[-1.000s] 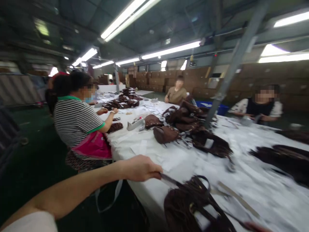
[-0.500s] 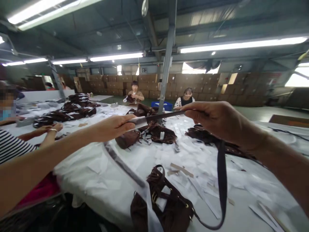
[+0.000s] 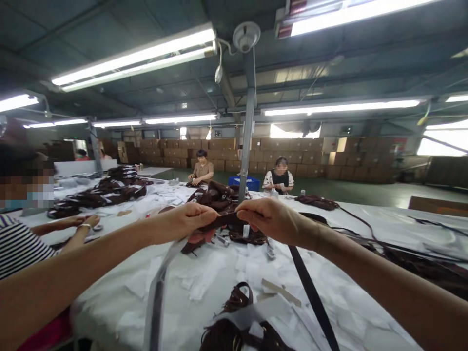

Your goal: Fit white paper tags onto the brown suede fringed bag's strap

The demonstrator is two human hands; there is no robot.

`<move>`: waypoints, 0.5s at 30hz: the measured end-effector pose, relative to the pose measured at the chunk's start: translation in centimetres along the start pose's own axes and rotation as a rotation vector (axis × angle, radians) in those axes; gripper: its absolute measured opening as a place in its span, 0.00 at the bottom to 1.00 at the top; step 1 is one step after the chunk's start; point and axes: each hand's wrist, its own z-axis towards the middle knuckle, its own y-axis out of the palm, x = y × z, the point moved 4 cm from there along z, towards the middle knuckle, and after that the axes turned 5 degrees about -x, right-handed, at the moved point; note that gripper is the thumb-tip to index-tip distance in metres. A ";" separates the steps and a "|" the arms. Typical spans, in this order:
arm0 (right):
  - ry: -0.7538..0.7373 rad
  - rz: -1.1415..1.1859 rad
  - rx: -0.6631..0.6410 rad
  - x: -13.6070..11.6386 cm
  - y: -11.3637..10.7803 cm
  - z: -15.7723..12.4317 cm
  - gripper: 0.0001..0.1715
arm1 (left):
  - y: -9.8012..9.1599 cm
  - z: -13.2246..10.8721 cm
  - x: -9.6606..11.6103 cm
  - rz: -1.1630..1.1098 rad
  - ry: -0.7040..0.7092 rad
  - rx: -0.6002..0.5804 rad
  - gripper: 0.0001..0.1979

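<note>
Both my hands are raised in front of me, gripping one long dark brown strap [image 3: 224,220]. My left hand [image 3: 188,222] pinches it on the left, where a clear plastic sleeve hangs down over the strap's end [image 3: 158,292]. My right hand [image 3: 272,220] grips it a short way to the right, and the other end of the strap drops past my right wrist toward the table. Below my hands lies a dark brown bag [image 3: 237,331] with a fringe and a handle, partly covered by white paper.
A long table covered in white paper [image 3: 365,312] carries piles of brown bags [image 3: 109,187] and paper scraps. A person in a striped top [image 3: 22,243] works at my left. Two people sit at the far side beside a steel post [image 3: 246,146]. Cartons line the back wall.
My hands have come closer together along the strap, and the span between them is now short. The camera has tilted up, so the bag sits lower in view.
</note>
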 end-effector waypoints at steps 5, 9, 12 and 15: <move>-0.009 -0.065 0.035 -0.2 -1.3 0.2 0.19 | -0.2 -3.8 0.8 -0.327 -0.015 -0.054 0.23; -0.061 -0.082 0.021 -2.0 -2.0 1.0 0.20 | -0.2 -6.8 1.0 -0.286 -0.047 0.072 0.20; -0.073 -0.104 -0.011 -2.8 -1.2 1.5 0.19 | -0.1 -8.5 -1.6 -0.300 -0.128 0.237 0.15; -0.113 -0.113 -0.061 -3.4 0.3 1.8 0.18 | 0.2 -10.0 -4.9 -0.366 -0.154 0.372 0.16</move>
